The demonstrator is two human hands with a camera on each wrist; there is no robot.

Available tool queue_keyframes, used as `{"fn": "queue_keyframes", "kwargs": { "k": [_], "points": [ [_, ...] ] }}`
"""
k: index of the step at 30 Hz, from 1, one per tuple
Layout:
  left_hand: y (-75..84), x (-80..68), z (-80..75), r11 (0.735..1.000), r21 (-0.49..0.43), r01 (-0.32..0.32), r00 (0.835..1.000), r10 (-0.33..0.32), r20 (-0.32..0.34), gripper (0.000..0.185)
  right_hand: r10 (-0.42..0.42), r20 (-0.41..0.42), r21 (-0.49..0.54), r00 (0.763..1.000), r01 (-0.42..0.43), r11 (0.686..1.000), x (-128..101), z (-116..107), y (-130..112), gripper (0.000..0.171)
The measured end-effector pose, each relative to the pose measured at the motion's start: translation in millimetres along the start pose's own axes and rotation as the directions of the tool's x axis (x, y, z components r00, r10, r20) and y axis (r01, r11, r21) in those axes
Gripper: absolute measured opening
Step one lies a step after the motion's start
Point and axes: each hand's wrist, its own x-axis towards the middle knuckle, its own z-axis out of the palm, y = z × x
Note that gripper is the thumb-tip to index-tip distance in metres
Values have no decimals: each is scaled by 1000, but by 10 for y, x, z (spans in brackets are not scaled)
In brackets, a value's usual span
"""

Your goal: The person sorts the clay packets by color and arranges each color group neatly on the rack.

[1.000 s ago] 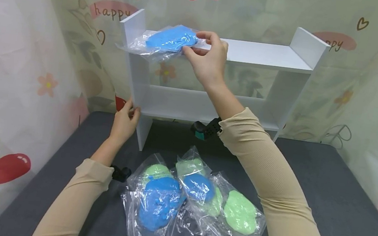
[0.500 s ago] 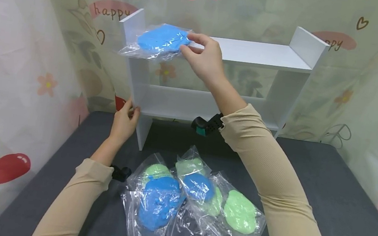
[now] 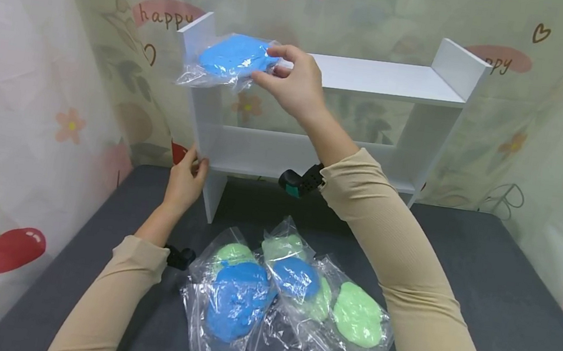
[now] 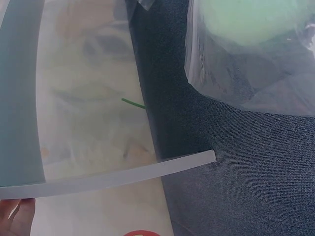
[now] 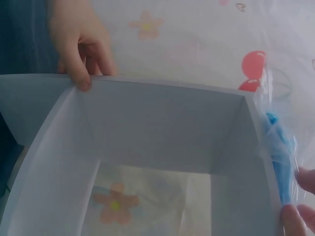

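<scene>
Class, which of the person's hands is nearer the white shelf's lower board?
Left. The left hand grips the side panel beside the lower board; the right hand is higher, holding the blue bag by the upper board.

My right hand [image 3: 293, 85] holds a flat clear plastic bag of blue filling [image 3: 235, 55] at the top left of the white rectangular board shelf [image 3: 379, 79]; my left hand [image 3: 185, 182] is at its lower left. Before it, clear plastic bags of green and blue filling [image 3: 294, 281] overlap on the dark grey table [image 3: 459, 282].
</scene>
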Motion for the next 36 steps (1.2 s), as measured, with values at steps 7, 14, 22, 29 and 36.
{"fn": "queue_keyframes", "kwargs": {
  "k": [7, 14, 22, 29, 36],
  "points": [
    [-9, -2, 2, 1000, -7, 0, 1000, 0, -2, 47, -31, -65, -37, 997, 28, 999, -32, 24, 4, 38],
    [-4, -3, 5, 1000, 1, -1, 1000, 1, -2, 48, -71, -91, -23, 993, 69, 997, -116, -55, 60, 32],
    [5, -11, 6, 1000, 1, -3, 1000, 3, 1, 47, -125, -66, 39, 990, 128, 991, -280, -154, 143, 32],
    [3, -11, 6, 1000, 5, 5, 1000, -5, 2, 48, -134, 4, 52, 991, 133, 990, -462, -228, 215, 37],
    [-6, -11, 8, 1000, 1, 10, 1000, -10, 4, 49, -111, 61, 53, 992, 108, 993, -592, -288, 330, 40]
  ]
}}
